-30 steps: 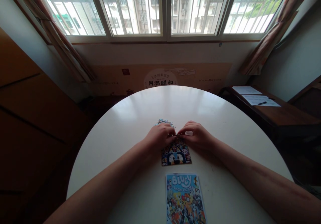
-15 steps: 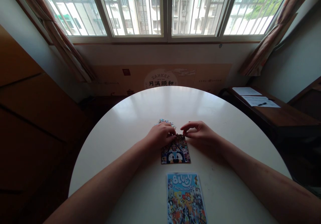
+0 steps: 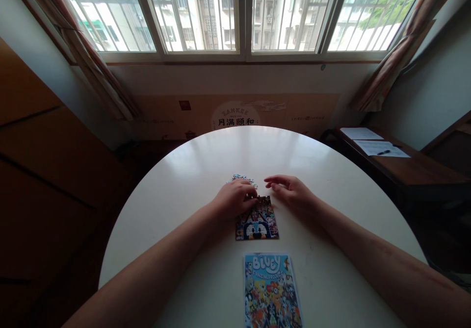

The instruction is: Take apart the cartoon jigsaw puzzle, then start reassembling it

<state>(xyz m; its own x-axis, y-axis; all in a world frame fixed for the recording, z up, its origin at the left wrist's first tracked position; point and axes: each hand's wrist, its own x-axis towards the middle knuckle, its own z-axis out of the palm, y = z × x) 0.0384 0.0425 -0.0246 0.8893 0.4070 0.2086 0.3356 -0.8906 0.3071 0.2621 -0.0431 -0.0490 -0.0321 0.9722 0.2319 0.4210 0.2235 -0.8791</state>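
Note:
A partly assembled jigsaw puzzle point(image 3: 257, 226) lies flat on the round white table point(image 3: 176, 181), showing a blue dog's face among small colourful figures. Its top edge is uneven. My left hand point(image 3: 235, 198) rests over the puzzle's upper left corner, with its fingers curled and thumb drawn in. Whatever may be between those fingertips is too small to make out. Just behind that hand sits a small pile of loose puzzle pieces point(image 3: 241, 176), partly covered by it. To the right of the puzzle's top edge is my right hand point(image 3: 289, 189), its fingers apart and holding nothing visible.
Nearer to me lies a picture sheet point(image 3: 272, 291) lettered "Bluey Fanzine Project". A dark wooden side table point(image 3: 423, 171) at the right bears papers point(image 3: 382, 148) and a pen. Behind the round table are a printed panel point(image 3: 272, 114) and a barred window.
My right hand has lifted slightly away from the puzzle's top right corner, and its fingers have straightened and spread. My left hand stays in about the same place.

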